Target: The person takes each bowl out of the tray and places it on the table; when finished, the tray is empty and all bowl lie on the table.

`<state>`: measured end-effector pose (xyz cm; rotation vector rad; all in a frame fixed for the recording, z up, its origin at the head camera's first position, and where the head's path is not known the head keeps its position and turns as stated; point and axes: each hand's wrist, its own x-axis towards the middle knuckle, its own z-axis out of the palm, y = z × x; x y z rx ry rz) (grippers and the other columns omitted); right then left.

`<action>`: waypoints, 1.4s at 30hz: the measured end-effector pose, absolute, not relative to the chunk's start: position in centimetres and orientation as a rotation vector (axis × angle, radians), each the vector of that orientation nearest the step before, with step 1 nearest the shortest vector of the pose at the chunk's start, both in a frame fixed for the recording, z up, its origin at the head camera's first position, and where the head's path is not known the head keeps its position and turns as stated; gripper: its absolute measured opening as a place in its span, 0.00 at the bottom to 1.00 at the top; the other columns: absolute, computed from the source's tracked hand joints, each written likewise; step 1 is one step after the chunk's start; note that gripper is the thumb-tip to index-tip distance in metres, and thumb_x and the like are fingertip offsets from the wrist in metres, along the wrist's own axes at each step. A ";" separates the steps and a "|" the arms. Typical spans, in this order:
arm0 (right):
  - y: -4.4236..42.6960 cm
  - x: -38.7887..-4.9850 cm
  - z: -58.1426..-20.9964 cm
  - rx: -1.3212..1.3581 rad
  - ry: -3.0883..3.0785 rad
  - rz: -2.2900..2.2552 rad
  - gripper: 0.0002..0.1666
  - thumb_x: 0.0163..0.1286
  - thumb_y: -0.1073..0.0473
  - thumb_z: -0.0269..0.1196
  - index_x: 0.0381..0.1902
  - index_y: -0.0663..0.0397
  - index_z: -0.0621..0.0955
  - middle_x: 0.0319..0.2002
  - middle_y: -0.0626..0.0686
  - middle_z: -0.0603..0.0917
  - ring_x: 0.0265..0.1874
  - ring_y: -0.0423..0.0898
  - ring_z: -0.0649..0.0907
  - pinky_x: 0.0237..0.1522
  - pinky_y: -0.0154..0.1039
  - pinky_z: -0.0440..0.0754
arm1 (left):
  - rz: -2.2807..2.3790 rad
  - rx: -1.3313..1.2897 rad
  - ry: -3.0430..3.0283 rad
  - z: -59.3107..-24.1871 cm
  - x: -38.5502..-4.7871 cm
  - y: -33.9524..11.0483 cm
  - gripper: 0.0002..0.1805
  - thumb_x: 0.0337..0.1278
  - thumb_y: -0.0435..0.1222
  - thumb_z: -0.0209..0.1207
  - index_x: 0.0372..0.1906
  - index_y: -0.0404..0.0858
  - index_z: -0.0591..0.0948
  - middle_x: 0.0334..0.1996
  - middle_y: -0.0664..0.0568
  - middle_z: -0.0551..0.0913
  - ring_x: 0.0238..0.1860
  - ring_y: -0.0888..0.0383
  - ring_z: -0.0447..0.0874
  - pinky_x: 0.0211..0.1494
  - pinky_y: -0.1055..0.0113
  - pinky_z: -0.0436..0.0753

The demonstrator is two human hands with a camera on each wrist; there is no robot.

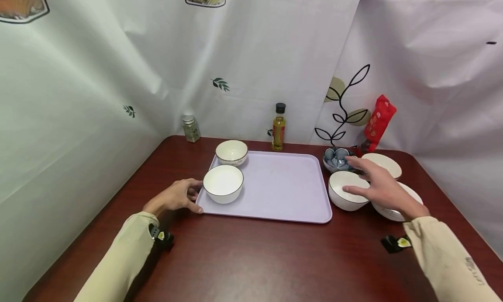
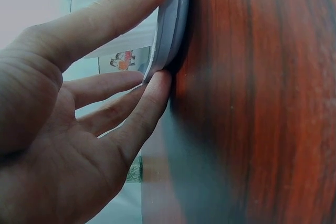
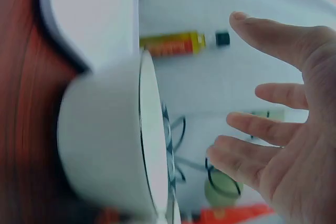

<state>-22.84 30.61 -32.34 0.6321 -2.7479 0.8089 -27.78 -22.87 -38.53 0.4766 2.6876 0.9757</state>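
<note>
A lilac tray [image 1: 287, 186] lies on the table with two white bowls on its left side, the nearer bowl [image 1: 223, 184] in front of the farther bowl [image 1: 232, 152]. My left hand [image 1: 181, 195] holds the tray's near left corner, thumb at the front edge and fingers at the left side. Over a white bowl [image 1: 347, 190] right of the tray hovers my right hand [image 1: 379, 184], fingers spread and grasping nothing. The right wrist view shows that bowl [image 3: 105, 140] apart from the hand [image 3: 283, 124].
Behind the right hand stand a bowl of blue patterned pieces [image 1: 337, 160] and a white bowl [image 1: 383, 164]; another white bowl [image 1: 408, 197] is partly hidden. An oil bottle [image 1: 278, 129], spice jar [image 1: 191, 129] and red packet [image 1: 379, 120] line the back.
</note>
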 end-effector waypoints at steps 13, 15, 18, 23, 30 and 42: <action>21.4 -27.2 -33.7 0.746 -2.766 1.106 0.44 0.62 0.57 0.73 0.73 0.56 0.67 0.67 0.64 0.75 0.65 0.63 0.78 0.60 0.57 0.81 | 0.950 0.444 2.700 -38.4 -28.0 -23.2 0.53 0.33 0.36 0.82 0.69 0.24 0.68 0.59 0.31 0.79 0.50 0.47 0.86 0.52 0.57 0.87; 19.9 -28.0 -34.1 0.748 -2.730 1.207 0.43 0.62 0.59 0.73 0.72 0.56 0.68 0.66 0.64 0.76 0.65 0.63 0.77 0.61 0.58 0.81 | 0.953 0.436 2.695 -38.4 -28.1 -23.2 0.53 0.33 0.36 0.82 0.69 0.24 0.68 0.59 0.31 0.79 0.50 0.47 0.86 0.52 0.57 0.87; 17.8 -29.2 -34.7 0.726 -2.710 1.295 0.41 0.63 0.59 0.71 0.72 0.55 0.68 0.65 0.64 0.76 0.65 0.63 0.78 0.62 0.58 0.80 | 0.960 0.429 2.690 -38.3 -28.0 -23.2 0.53 0.33 0.36 0.82 0.69 0.24 0.68 0.58 0.31 0.79 0.50 0.47 0.86 0.52 0.57 0.87; 14.4 -31.1 -35.5 0.657 -2.715 1.416 0.39 0.65 0.59 0.70 0.72 0.53 0.69 0.66 0.63 0.76 0.66 0.59 0.78 0.63 0.53 0.80 | 0.964 0.438 2.692 -38.4 -28.0 -23.1 0.53 0.32 0.35 0.82 0.69 0.24 0.68 0.58 0.31 0.79 0.50 0.47 0.86 0.52 0.57 0.87; 11.4 -32.7 -36.6 0.568 -2.762 1.497 0.38 0.66 0.56 0.69 0.72 0.51 0.69 0.66 0.63 0.76 0.66 0.58 0.78 0.65 0.53 0.79 | 0.974 0.458 2.689 -38.6 -28.1 -23.0 0.52 0.32 0.35 0.81 0.68 0.24 0.69 0.59 0.31 0.79 0.49 0.48 0.87 0.51 0.59 0.87; 7.7 -33.1 -37.2 0.576 -2.760 1.684 0.39 0.66 0.56 0.69 0.72 0.55 0.69 0.63 0.63 0.79 0.63 0.57 0.80 0.62 0.50 0.81 | 0.951 0.448 2.687 -38.5 -28.2 -22.7 0.53 0.32 0.36 0.82 0.68 0.24 0.69 0.57 0.32 0.80 0.49 0.48 0.86 0.51 0.58 0.87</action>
